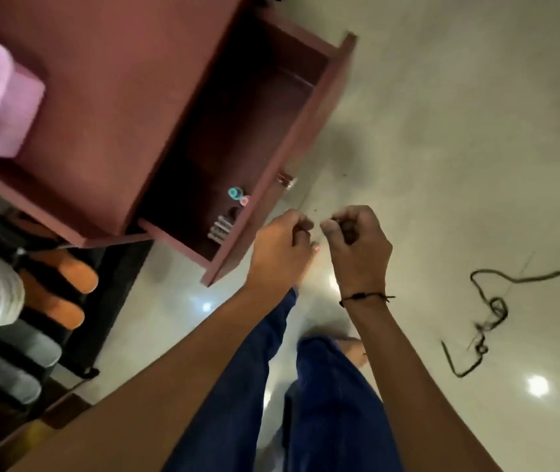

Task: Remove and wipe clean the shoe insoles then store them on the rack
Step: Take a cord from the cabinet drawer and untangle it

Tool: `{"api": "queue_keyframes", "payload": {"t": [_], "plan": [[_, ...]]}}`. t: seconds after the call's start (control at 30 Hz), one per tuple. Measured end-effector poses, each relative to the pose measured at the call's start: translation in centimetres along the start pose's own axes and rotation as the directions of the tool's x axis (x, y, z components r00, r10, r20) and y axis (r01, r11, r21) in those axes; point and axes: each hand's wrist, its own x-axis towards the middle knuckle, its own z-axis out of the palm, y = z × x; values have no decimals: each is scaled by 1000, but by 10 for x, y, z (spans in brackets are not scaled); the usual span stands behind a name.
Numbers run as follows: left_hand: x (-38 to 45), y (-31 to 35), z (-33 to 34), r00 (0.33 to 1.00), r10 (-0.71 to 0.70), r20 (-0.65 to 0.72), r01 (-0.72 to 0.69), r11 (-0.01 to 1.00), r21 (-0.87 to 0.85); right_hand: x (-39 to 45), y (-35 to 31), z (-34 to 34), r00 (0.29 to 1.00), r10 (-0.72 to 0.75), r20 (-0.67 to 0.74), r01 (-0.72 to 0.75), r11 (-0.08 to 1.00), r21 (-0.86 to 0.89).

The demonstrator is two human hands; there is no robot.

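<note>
Now both hands, left hand (282, 243) & right hand (357, 240), are curled tight, holding nothing I can see. Insoles (64, 287) look stored on rack (88, 366); next maybe shut drawer (282, 144).

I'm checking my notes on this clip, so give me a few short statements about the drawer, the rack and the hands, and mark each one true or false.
1. The reddish-brown wooden drawer is pulled open. True.
2. Two orange insoles lie on the dark shoe rack. True.
3. The left hand grips the drawer's front panel. False: it is held in the air beside the drawer, fingers curled.
4. The dark shoelace lies inside the drawer. False: it lies on the pale tiled floor.
5. The right hand wears a thin black string bracelet at the wrist. True.
</note>
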Motion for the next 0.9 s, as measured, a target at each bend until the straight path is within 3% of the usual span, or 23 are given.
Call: {"api": "queue_keyframes", "payload": {"t": [0.17, 0.3, 0.4, 0.53, 0.73, 0.83, 0.9], "plan": [[7, -22, -54, 969, -141, -203, 89, 966, -244, 2, -58, 58, 919, -312, 242, 345, 932, -110], [22, -52, -77, 900, -362, -244, 237, 875, -422, 17, -81, 106, 828, -366, 425, 491, 839, -235], [38, -67, -87, 873, -435, -222, 295, 832, -469, 52, -87, 133, 794, -273, 544, 548, 710, -443], [67, -88, -90, 854, -482, -194, 345, 805, -483, 101, -81, 167, 772, -3, 635, 577, 420, -700], [98, -98, -81, 854, -504, -128, 395, 789, -470, 124, -47, 202, 633, 264, 728, 739, 72, -669], [103, -100, -81, 844, -523, -118, 415, 777, -473, 123, -32, 211, 600, 322, 732, 774, -4, -633], [105, -101, -81, 843, -526, -111, 424, 777, -465, 123, -24, 214, 582, 333, 742, 787, -1, -617]]}}
